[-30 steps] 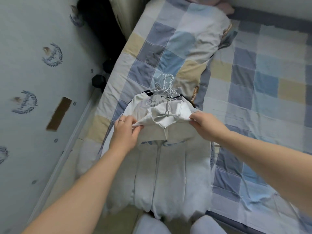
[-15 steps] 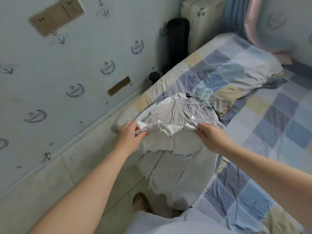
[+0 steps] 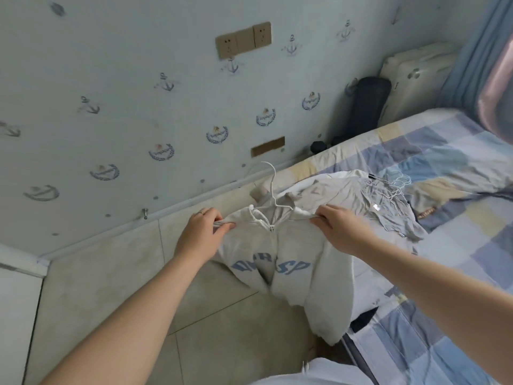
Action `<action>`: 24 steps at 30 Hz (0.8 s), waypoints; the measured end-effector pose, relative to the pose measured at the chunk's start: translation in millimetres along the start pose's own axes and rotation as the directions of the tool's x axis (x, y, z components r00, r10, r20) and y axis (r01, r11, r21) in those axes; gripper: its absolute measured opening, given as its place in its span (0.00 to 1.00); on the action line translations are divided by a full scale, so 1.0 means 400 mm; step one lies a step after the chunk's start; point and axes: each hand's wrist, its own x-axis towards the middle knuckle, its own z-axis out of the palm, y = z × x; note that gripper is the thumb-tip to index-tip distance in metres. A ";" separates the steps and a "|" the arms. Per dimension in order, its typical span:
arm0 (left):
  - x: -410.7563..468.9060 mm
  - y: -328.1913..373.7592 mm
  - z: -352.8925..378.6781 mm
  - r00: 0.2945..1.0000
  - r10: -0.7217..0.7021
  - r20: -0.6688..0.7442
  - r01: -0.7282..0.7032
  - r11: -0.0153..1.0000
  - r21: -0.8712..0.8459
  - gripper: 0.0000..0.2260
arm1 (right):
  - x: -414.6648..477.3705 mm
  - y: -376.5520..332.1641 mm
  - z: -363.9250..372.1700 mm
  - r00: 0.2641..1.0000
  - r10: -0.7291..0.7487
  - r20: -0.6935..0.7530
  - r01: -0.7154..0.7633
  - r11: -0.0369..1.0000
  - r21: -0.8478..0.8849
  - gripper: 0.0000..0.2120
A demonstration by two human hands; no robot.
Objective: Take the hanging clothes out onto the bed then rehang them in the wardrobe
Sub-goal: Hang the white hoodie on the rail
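**Single head-worn view, facing forward and down**

One wide-angle camera sits on the person's head and looks forward and down at close range. Both forearms enter from the bottom edge. The left hand (image 3: 198,234) lies at about 8 o'clock from centre and the right hand (image 3: 337,229) at about 4 o'clock. The hoodie (image 3: 291,251) gripped between them sits just below centre, at 6 o'clock. The papered wall (image 3: 138,107) spans 9 to 1 o'clock and appears tilted. The tiled floor (image 3: 111,287) occupies 7 o'clock. The bed (image 3: 458,245) runs from 2 to 5 o'clock. This is the sole view.
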 end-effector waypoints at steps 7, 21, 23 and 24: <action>-0.279 -0.226 -0.179 0.998 0.018 -0.068 -0.018 1.000 -0.001 0.14 | -0.148 -0.337 0.120 1.000 -0.025 0.013 0.026 0.999 -0.033 0.12; -0.738 -0.325 -0.430 0.949 -0.013 -0.316 0.020 1.000 0.020 0.11 | -0.390 -0.717 0.128 0.979 -0.202 0.024 0.204 0.976 -0.079 0.13; -0.815 -0.312 -0.457 0.931 -0.002 -0.365 0.022 0.999 0.049 0.11 | -0.438 -0.753 0.117 0.968 -0.251 0.010 0.251 0.965 -0.079 0.13; -0.855 -0.303 -0.470 0.923 -0.001 -0.386 0.025 0.998 0.058 0.11 | -0.466 -0.771 0.109 0.961 -0.278 -0.001 0.277 0.958 -0.079 0.12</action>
